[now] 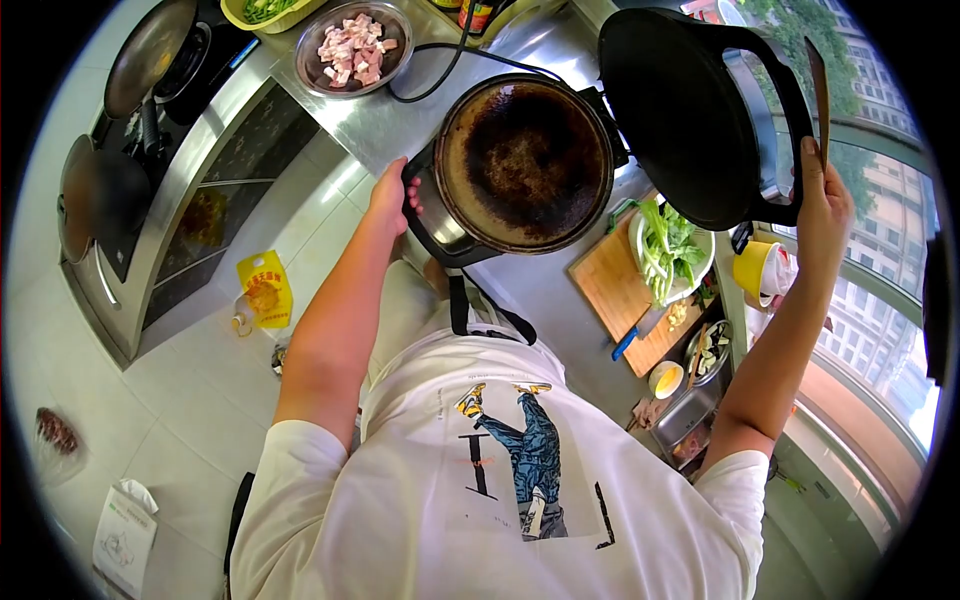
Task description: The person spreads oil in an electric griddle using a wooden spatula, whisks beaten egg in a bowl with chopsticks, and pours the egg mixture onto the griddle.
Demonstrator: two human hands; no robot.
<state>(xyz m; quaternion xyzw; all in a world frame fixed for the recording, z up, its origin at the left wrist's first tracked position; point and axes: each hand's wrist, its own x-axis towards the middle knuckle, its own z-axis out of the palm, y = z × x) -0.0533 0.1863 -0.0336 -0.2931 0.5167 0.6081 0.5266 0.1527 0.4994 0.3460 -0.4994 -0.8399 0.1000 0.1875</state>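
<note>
An electric baking pan [525,165] stands open on the counter, its round cooking plate stained dark brown. My left hand [390,198] is closed on the black handle [425,205] at the pan's left side. Hinged on the right, the black lid [675,120] is raised and tilted back. With its fingers closed, my right hand [825,192] is at the lid's looped handle [792,110]. A thin wooden spatula [819,95] also sticks up from that hand. Part of the right-hand grip is hidden.
A bowl of diced meat [355,52] stands beyond the pan, near a black cord [440,75]. Right of me are a cutting board [605,270], a knife [630,340], a bowl of greens [670,250] and a sink [690,420]. A wok [150,60] rests at the stove.
</note>
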